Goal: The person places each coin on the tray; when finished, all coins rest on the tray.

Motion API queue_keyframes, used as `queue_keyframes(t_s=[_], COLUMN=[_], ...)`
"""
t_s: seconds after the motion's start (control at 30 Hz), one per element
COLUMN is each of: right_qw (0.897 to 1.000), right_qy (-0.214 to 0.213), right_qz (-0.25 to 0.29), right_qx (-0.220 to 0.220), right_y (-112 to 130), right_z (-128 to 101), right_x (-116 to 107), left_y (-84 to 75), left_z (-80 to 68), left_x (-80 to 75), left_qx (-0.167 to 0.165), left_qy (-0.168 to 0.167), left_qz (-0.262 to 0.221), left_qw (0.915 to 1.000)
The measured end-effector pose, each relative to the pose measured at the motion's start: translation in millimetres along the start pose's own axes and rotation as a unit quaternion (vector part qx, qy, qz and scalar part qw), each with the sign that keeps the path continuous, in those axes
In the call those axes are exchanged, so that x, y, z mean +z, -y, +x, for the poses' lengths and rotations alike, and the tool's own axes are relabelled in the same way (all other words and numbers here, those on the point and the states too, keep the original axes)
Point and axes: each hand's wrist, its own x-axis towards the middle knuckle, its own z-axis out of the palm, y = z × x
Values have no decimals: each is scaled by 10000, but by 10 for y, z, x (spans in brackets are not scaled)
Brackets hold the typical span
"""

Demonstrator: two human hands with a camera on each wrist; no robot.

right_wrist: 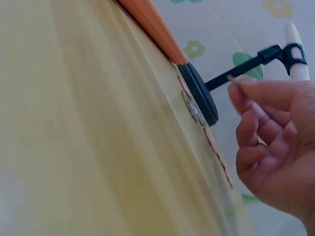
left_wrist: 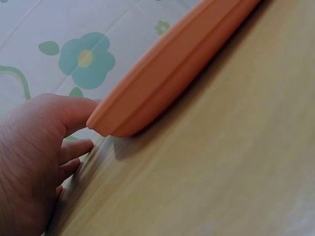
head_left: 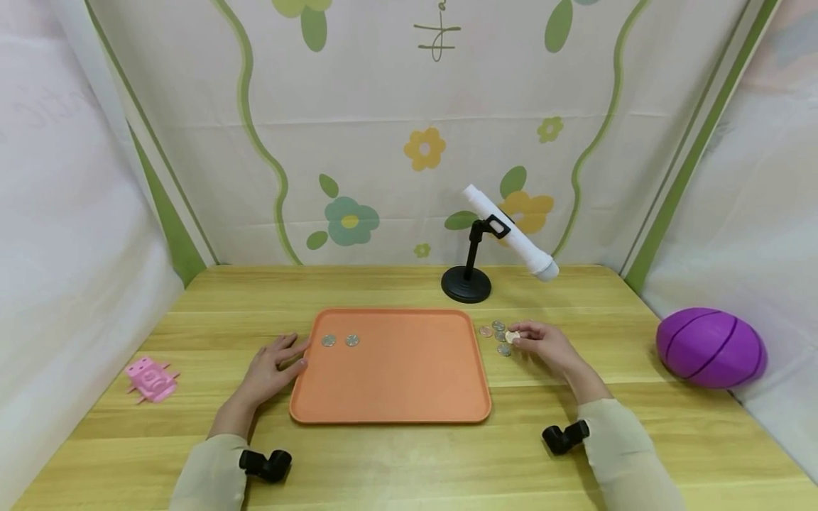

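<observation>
An orange tray (head_left: 390, 376) lies on the table, with two silver coins (head_left: 340, 341) near its far left corner. At the tray's left rim is my left hand (head_left: 271, 369), fingers loosely extended and fingertips right at the edge; the left wrist view shows the index finger against the tray's corner. To the right of the tray, my right hand (head_left: 543, 344) pinches a coin (head_left: 513, 337) between thumb and fingertips. Beside it on the table lie a copper-coloured coin (head_left: 486, 331) and several silver coins (head_left: 504, 350). In the right wrist view the pinched coin is mostly hidden by the fingers.
Behind the coins stands a black round-based stand (head_left: 466, 285) holding a tilted white tube (head_left: 514, 238). A purple ball (head_left: 711, 348) sits at the right table edge. On the left lies a pink plastic figure (head_left: 151, 380). A floral curtain (head_left: 358, 128) hangs at the back.
</observation>
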Motion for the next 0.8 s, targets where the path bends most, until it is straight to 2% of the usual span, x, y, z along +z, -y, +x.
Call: queue_keyframes(t_s=[0.2, 0.5, 0.8], right_qw=[9979, 9942, 9920], right_qy=[313, 611, 867], right_qz=[561, 878, 916], right_qx=[-4, -80, -30], right_y=[259, 680, 799], right_z=[157, 444, 738], right_x=[170, 538, 962], left_y=[4, 31, 15], left_z=[2, 2, 7], left_x=[2, -2, -5], left_qx=[-21, -19, -84], left_qy=[13, -18, 80], left_qz=[11, 41, -74], left_qw=[10000, 10000, 9999])
